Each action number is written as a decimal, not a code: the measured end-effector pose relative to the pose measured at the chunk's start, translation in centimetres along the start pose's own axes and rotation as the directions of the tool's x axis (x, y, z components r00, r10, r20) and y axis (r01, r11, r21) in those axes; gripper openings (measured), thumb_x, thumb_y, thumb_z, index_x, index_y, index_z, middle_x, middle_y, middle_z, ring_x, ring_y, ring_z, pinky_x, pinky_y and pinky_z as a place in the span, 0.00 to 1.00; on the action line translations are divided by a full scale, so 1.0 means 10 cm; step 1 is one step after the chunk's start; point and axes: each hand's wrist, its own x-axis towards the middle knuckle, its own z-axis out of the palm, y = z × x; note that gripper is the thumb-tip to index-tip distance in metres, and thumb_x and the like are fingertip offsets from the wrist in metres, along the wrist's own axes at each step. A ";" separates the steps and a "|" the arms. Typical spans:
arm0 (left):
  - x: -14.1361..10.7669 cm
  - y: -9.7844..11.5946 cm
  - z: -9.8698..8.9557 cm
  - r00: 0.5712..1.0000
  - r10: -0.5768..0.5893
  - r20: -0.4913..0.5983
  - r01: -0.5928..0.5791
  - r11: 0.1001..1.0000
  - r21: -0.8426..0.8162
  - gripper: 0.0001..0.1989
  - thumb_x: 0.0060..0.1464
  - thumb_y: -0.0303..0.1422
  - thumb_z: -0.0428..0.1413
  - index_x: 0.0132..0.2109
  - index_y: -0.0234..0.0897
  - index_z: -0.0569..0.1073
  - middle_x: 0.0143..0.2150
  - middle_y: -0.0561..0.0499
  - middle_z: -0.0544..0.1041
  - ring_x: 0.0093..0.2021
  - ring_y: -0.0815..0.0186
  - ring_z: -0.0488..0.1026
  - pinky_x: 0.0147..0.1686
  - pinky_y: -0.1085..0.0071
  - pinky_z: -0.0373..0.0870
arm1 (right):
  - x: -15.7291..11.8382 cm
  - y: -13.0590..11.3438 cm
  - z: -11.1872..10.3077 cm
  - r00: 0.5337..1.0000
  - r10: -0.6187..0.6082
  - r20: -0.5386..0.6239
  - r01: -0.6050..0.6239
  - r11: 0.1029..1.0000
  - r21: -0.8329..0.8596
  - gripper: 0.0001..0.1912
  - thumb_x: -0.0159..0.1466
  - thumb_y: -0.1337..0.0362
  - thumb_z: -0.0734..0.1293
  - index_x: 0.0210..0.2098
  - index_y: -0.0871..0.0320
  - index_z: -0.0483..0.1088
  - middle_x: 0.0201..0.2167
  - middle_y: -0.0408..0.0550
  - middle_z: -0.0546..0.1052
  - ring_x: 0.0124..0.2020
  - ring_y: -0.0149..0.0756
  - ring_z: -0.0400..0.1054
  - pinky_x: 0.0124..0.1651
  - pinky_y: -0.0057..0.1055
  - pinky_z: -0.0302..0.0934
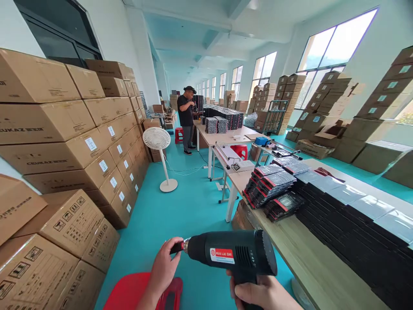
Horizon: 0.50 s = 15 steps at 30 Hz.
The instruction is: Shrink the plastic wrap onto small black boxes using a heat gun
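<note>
A dark heat gun [240,252] lies level in front of me, its metal nozzle pointing left and a red and white label on its side. Its handle is wrapped by the fingers of my right hand [261,292]. At the nozzle end, my left hand [164,267] pinches a small black piece [177,247] with a bit of red on it, right up against the nozzle tip. What exactly this piece is, I cannot make out. Below my left hand, a red plastic stool [125,292] stands on the floor.
Stacked cartons [71,142] line the left side. To the right runs a long table [309,254] bearing piles of black and red flat packages [267,183]. A white standing fan [167,185] stands ahead on the turquoise floor. Farther back, a person [186,112] stands beside another table [222,137].
</note>
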 end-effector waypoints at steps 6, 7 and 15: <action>0.00 0.13 0.07 0.998 0.036 -0.054 -0.035 0.999 0.026 0.16 0.43 0.17 0.58 0.31 0.46 0.76 0.45 0.48 0.79 0.65 0.49 0.63 0.70 0.51 0.46 | 0.02 -0.18 0.07 0.998 -0.041 0.057 0.054 0.965 -0.256 0.15 0.52 0.58 0.69 0.38 0.57 0.70 0.20 0.41 0.71 0.24 0.35 0.65 0.28 0.32 0.59; 0.00 0.13 0.06 0.997 0.043 -0.061 -0.040 0.998 0.051 0.16 0.42 0.17 0.58 0.31 0.47 0.76 0.45 0.48 0.79 0.65 0.48 0.62 0.70 0.50 0.44 | 0.01 -0.20 0.08 0.996 -0.032 0.084 0.054 0.961 -0.270 0.14 0.52 0.59 0.68 0.36 0.57 0.70 0.20 0.41 0.72 0.23 0.35 0.64 0.28 0.31 0.59; 0.03 -0.01 -0.05 0.989 0.148 -0.009 -0.138 0.939 0.315 0.17 0.40 0.19 0.58 0.33 0.48 0.77 0.46 0.48 0.79 0.63 0.47 0.64 0.70 0.47 0.31 | 0.08 -0.24 0.15 0.987 -0.053 0.152 0.099 0.944 -0.314 0.10 0.52 0.60 0.68 0.32 0.57 0.68 0.19 0.40 0.70 0.22 0.34 0.64 0.25 0.30 0.60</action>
